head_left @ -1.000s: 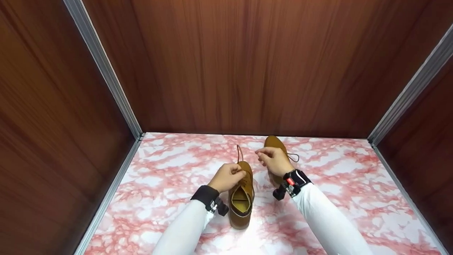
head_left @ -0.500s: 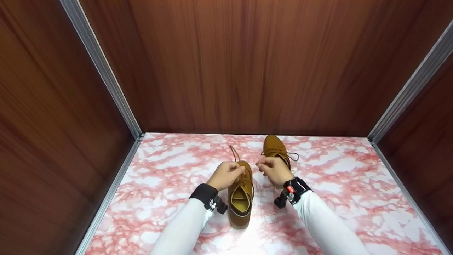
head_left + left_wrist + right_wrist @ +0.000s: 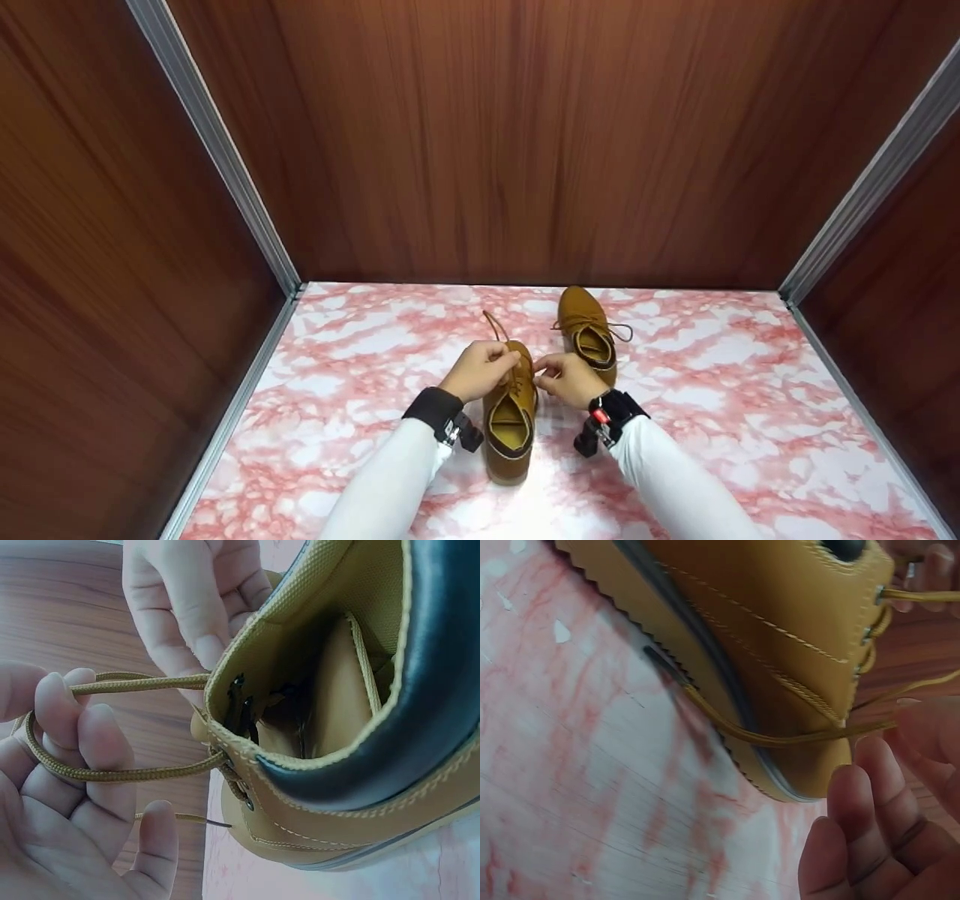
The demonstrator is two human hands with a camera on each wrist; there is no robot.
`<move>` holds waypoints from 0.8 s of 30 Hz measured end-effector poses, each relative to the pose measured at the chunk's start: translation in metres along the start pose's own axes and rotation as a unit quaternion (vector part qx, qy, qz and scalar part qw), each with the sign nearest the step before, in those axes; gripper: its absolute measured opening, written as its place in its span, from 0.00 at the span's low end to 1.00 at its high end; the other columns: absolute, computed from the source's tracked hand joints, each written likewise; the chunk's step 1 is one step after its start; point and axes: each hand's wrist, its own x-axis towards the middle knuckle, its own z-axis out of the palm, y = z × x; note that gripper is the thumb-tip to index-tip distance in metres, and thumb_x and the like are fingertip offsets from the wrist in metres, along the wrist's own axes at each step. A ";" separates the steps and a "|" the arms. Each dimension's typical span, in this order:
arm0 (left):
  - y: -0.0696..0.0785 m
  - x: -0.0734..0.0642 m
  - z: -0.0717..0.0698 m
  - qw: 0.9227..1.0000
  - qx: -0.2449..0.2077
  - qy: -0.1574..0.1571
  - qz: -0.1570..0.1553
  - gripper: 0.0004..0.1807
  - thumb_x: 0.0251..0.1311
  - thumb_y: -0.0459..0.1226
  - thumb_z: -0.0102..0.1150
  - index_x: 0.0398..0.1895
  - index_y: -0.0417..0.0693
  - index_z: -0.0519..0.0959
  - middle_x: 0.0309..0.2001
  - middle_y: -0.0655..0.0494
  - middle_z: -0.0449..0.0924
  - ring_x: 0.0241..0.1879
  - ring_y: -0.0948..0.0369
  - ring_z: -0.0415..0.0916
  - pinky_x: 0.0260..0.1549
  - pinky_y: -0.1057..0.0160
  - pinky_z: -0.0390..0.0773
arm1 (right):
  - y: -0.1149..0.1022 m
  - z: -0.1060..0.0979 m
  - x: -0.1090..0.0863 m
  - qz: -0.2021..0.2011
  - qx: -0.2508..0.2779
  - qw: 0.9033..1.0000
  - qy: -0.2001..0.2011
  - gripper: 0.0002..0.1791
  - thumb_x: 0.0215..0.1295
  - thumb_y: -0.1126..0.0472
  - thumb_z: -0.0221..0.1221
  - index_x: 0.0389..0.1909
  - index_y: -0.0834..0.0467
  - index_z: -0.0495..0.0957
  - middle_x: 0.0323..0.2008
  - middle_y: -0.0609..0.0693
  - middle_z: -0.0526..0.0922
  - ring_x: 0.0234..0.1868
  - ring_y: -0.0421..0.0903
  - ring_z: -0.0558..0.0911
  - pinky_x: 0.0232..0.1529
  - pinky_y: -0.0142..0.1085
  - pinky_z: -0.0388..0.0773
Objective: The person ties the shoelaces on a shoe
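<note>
The shoe (image 3: 510, 431) stood at the lower centre of the frame, probably so that both hands could reach it. The left hand (image 3: 480, 371) pinched a lace loop (image 3: 142, 775), perhaps for tension, while the right hand (image 3: 571, 380) narrowly pinched a lace end (image 3: 780, 741).

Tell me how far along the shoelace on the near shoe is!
Already threaded, it seems: the lace runs through eyelets on the near shoe. In hand: the left hand grips a loop of lace; the right hand pinches another part, its dark tip loose. Probably remaining: tying, since it looks untied.
</note>
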 end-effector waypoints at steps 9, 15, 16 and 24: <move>0.000 0.000 -0.001 1.000 0.000 -0.001 0.000 0.20 0.74 0.42 0.58 0.19 0.54 0.73 0.18 0.61 0.74 0.21 0.68 0.70 0.26 0.69 0.70 | 0.002 0.007 0.002 0.000 0.010 1.000 0.017 0.03 0.67 0.69 0.65 0.36 0.66 0.85 0.29 0.60 0.87 0.26 0.36 0.77 0.28 0.25 0.74; 0.000 0.001 0.000 1.000 -0.004 0.000 0.000 0.19 0.74 0.42 0.58 0.21 0.49 0.76 0.18 0.62 0.73 0.21 0.67 0.70 0.25 0.70 0.69 | 0.002 0.002 -0.001 -0.002 0.007 1.000 0.020 0.03 0.67 0.68 0.66 0.34 0.64 0.85 0.29 0.60 0.88 0.25 0.35 0.76 0.28 0.25 0.75; 0.000 0.001 0.000 1.000 -0.005 0.000 0.000 0.19 0.74 0.42 0.58 0.21 0.48 0.76 0.18 0.61 0.74 0.21 0.67 0.70 0.25 0.70 0.69 | 0.002 0.001 -0.002 -0.004 0.003 1.000 0.022 0.03 0.67 0.68 0.66 0.34 0.63 0.85 0.29 0.59 0.88 0.26 0.34 0.76 0.29 0.25 0.75; 0.004 0.002 -0.002 0.999 -0.005 0.030 -0.017 0.15 0.71 0.40 0.59 0.24 0.46 0.80 0.19 0.63 0.77 0.24 0.64 0.76 0.27 0.70 0.75 | -0.004 -0.016 -0.009 -0.010 -0.014 0.999 0.028 0.03 0.67 0.66 0.67 0.33 0.61 0.86 0.30 0.55 0.88 0.29 0.32 0.77 0.33 0.25 0.76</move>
